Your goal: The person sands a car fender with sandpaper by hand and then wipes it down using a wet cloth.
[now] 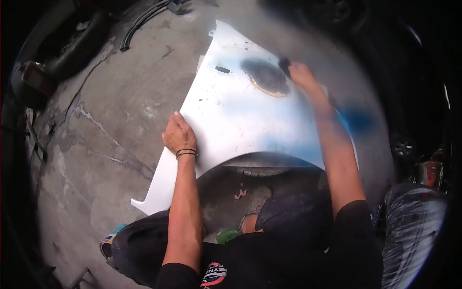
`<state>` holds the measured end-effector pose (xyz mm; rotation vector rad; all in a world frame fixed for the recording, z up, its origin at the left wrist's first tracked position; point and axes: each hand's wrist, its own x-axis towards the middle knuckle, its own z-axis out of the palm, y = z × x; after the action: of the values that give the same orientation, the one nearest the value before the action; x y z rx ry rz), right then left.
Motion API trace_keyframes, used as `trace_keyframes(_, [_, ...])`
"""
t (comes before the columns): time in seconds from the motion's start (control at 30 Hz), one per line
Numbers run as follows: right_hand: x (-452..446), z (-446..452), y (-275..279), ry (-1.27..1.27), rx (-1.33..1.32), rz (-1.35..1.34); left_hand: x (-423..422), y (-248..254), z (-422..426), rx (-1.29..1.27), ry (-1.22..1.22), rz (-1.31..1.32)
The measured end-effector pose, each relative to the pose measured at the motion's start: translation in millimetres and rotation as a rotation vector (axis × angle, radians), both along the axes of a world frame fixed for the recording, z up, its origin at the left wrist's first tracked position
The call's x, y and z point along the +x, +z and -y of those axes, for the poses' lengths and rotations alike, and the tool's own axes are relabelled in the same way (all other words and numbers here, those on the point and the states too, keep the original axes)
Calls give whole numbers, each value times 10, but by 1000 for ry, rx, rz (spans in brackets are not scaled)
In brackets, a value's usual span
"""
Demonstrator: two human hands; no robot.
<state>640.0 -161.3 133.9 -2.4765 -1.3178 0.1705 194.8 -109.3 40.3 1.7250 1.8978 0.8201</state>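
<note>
A white car fender point(226, 115) lies across the middle in front of me, with a wheel arch cut into its near edge. Near its upper right part is a dark grey oval patch point(265, 74) with a tan rim. My left hand point(179, 135) grips the fender's left edge, fingers curled, a dark band at the wrist. By the upper right edge, just right of the patch, my right hand point(301, 74) is closed on a small dark object point(285, 65) that is too blurred to name.
Black curved strips point(144, 19) lie on the cracked concrete floor point(106, 120) at the top left. A tyre point(84, 48) stands further left. At the lower right is a leg in dusty trousers point(414, 231). Blue blur crosses my right forearm.
</note>
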Motion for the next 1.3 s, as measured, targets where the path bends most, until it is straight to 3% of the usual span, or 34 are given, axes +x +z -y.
trace_keyframes(0.03, [141, -61, 217, -97, -9, -183, 17, -9, 1, 6, 3, -2])
trace_keyframes(0.07, [134, -18, 378, -94, -11, -182, 16, -14, 18, 4, 6, -2])
trace_keyframes(0.13, [46, 145, 650, -324, 297, -891, 29, 17, 7, -10, 5, -11])
trace_keyframes(0.17, [-74, 202, 644, -323, 307, -892, 37, 28, -2, 0, 2, -11])
trace_keyframes(0.23, [-490, 241, 577, -502, 96, -260, 48, -18, 6, -25, 19, -24])
trace_keyframes(0.27, [-557, 254, 518, -511, 103, -263, 50, -38, -1, -18, 8, -26])
trace_keyframes(0.33, [-633, 293, 299, -274, -192, -250, 34, -79, 2, -14, 2, -47])
trace_keyframes(0.43, [-785, 352, 104, -305, -92, -72, 15, -77, 20, 28, -15, 11])
trace_keyframes(0.57, [-955, 212, 309, -354, -44, -87, 74, 26, 40, -7, 6, 7])
trace_keyframes(0.7, [-688, -331, 40, -381, -12, 11, 78, 28, 15, -14, 17, 51])
trace_keyframes(0.77, [-538, -542, 63, -339, -96, -112, 43, 17, 2, -12, 43, 85])
trace_keyframes(0.93, [-355, -200, -149, -150, -151, -34, 83, 15, 1, 0, 36, 126])
trace_keyframes(1.0, [-419, -58, -104, -70, -102, -121, 77, 6, 17, 17, 22, 130])
trace_keyframes(1.1, [-491, -434, -34, -259, -107, -50, 54, -6, 3, 30, 23, 94])
trace_keyframes(1.23, [-483, -638, -12, -238, -41, -42, 40, 13, -5, -2, 30, 100])
trace_keyframes(1.3, [-440, -568, -74, 7, -326, 59, 61, 16, 5, -8, 47, 102])
